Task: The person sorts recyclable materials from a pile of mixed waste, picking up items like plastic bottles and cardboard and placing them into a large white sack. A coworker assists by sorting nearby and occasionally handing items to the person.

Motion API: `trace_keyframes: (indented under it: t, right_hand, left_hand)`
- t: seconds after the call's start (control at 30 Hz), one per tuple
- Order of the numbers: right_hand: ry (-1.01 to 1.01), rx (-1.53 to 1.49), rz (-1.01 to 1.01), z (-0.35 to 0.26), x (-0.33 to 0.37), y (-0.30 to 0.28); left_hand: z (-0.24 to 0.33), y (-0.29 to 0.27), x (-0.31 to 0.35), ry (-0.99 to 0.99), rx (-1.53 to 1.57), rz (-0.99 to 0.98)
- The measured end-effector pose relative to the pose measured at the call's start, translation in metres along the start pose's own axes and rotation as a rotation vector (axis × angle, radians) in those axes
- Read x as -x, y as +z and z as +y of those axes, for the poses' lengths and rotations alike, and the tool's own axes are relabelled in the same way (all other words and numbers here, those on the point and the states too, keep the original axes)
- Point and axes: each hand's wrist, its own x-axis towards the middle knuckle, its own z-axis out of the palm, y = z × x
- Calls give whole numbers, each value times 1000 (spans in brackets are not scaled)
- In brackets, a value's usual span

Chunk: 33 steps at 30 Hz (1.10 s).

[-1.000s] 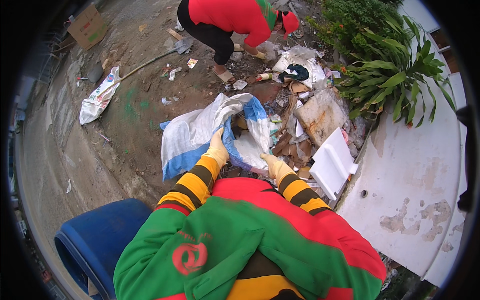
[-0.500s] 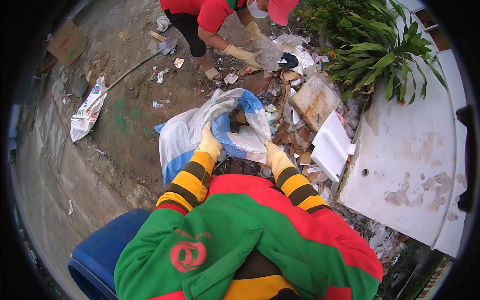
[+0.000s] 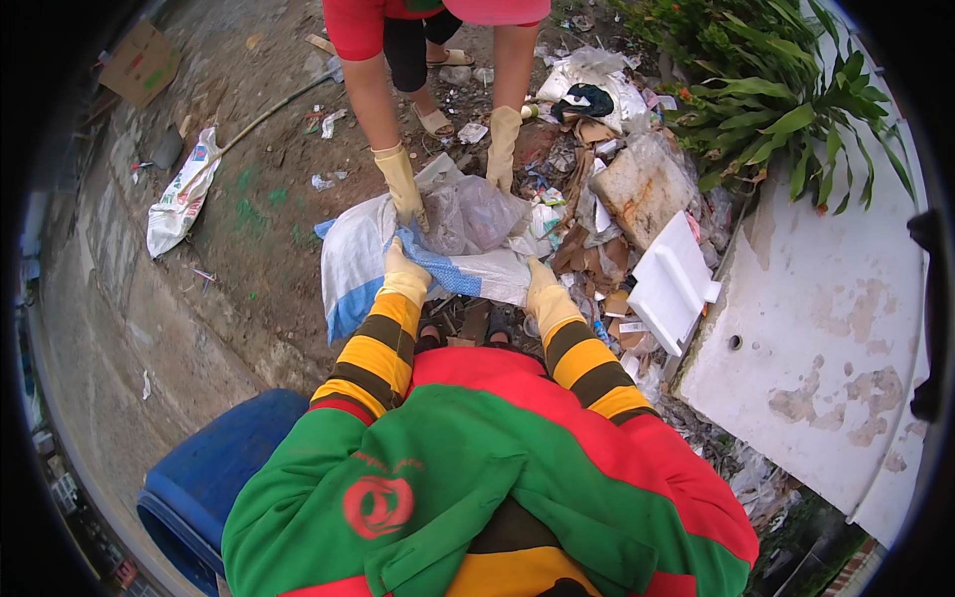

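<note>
A white and blue woven sack (image 3: 355, 261) is stretched between my hands, its mouth turned up. My left hand (image 3: 405, 274), in a cream rubber glove, grips the sack's near rim on the left. On the right end of that rim my gloved right hand (image 3: 545, 295) is closed. Across from me a co-worker's gloved hands (image 3: 402, 187) reach down to the sack's far side. Between those hands crumpled clear plastic (image 3: 477, 214) sits in the sack's mouth. How deep the sack's contents go is hidden.
Mixed trash with cardboard (image 3: 587, 261), a dirty foam block (image 3: 637, 189) and a white foam piece (image 3: 672, 279) lies at right, beside a white slab (image 3: 806, 328) and leafy plant (image 3: 776, 114). A blue barrel (image 3: 219, 468) lies lower left. A long-handled shovel (image 3: 269, 117) rests farther off.
The co-worker has turned from the trash heap to the sack, bringing the clear plastic into its mouth. My hands keep their hold on the rim, and its raised far side has dropped.
</note>
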Motion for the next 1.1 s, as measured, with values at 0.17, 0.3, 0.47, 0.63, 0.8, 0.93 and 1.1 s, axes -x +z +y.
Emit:
trace_keyframes:
  t: [0.17,0.3,0.47,0.63,0.8,0.93,1.1]
  right_hand:
    - [-109,320,194,9,-6,4]
    - [-120,265,210,-1,-10,2]
    - [-133,237,183,-1,-14,1]
    - [-147,113,187,1,-24,-4]
    - [-190,347,362,-21,-23,-2]
    - [-234,340,322,-28,-4,5]
    - [-258,385,302,-29,14,19]
  left_hand:
    - [12,-6,4,-67,-5,-32]
    - [8,9,2,9,-134,-41]
    - [13,23,10,-11,-141,-24]
    - [14,53,13,69,-346,-69]
    - [13,81,5,151,-577,-53]
    - [15,99,-1,185,-606,-66]
    - [19,123,-9,197,-652,-41]
